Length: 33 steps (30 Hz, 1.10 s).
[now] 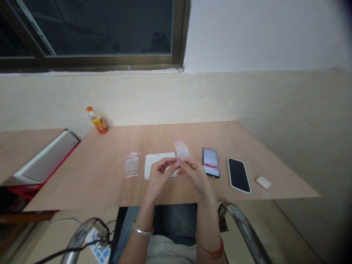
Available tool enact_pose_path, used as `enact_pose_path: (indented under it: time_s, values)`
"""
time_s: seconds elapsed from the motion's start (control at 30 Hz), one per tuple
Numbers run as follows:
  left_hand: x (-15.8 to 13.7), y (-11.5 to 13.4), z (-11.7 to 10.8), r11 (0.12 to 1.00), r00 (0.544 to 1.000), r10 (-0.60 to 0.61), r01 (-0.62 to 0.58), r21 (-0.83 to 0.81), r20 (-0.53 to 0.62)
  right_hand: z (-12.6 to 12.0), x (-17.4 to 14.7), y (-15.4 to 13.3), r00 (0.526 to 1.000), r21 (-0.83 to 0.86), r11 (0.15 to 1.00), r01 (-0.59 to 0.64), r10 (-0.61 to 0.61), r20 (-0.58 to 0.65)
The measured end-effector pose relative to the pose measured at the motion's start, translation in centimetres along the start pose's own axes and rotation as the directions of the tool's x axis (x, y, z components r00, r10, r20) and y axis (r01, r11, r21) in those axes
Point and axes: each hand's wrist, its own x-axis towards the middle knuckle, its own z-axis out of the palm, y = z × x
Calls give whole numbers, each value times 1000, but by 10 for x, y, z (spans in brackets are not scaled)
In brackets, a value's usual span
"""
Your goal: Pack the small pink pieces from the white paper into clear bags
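Note:
My left hand (162,174) and my right hand (195,176) meet fingertip to fingertip over the near part of the table, both closed in a pinch. What lies between the fingers is too small and too hidden to name. Partly under the hands is a white sheet of paper (150,161). Just beyond my fingers, several clear zip bags (181,148) with reddish seal lines seem to lie overlapped. Another group of clear zip bags (132,165) rests left of the paper.
Right of my hands lie a lit phone (211,167), a dark-screened phone with a white edge (238,175) and a small white case (263,182). An orange-capped bottle (98,123) stands at the table's back left. Metal chair arms (244,227) flank me below the wooden table (90,172).

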Motion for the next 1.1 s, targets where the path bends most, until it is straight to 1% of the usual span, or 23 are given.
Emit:
enact_pose_path:
  time_s: [0.1,0.2,0.33,0.4,0.47,0.57,0.63,0.73,0.87,0.97,1.03,1.1]
  values:
    - [-1,-1,-1,1000,1000,-6,6,-13,-1,2,0,1,999,-22,999,29,-28,16]
    - [-2,-3,-1,999,1000,-6,5,-35,-28,6,-1,-1,997,-42,997,70,-69,27]
    - [-3,-9,4,993,995,-7,-4,-120,-95,14,-3,-4,992,-31,992,123,-124,-11]
    - [-3,-11,7,980,996,-23,6,-199,-86,16,-3,-4,985,-40,986,164,-166,-39]
    - [-3,-11,9,964,998,-44,30,-264,-47,18,-4,-5,976,-75,976,205,-209,-61]
    - [-3,-9,9,958,997,-67,57,-280,-27,18,-6,-7,966,-138,960,242,-252,-56]
    - [-3,-9,8,962,996,-79,65,-266,-42,19,-7,-6,966,-157,957,244,-255,-49]
    - [-2,-9,8,961,994,-92,73,-268,-61,21,-8,-4,968,-159,963,220,-235,-85]
    - [-3,-6,11,937,983,-144,99,-335,-114,26,-8,0,963,-167,961,221,-242,-115]
    - [-3,-4,12,930,972,-170,103,-354,-164,27,-8,-1,968,-203,954,219,-239,-78]
    - [-3,-5,11,942,964,-168,96,-321,-206,26,-8,-2,972,-226,948,223,-233,-16]
    - [-2,-8,10,964,958,-136,69,-256,-254,25,-8,-4,971,-240,941,237,-235,37]
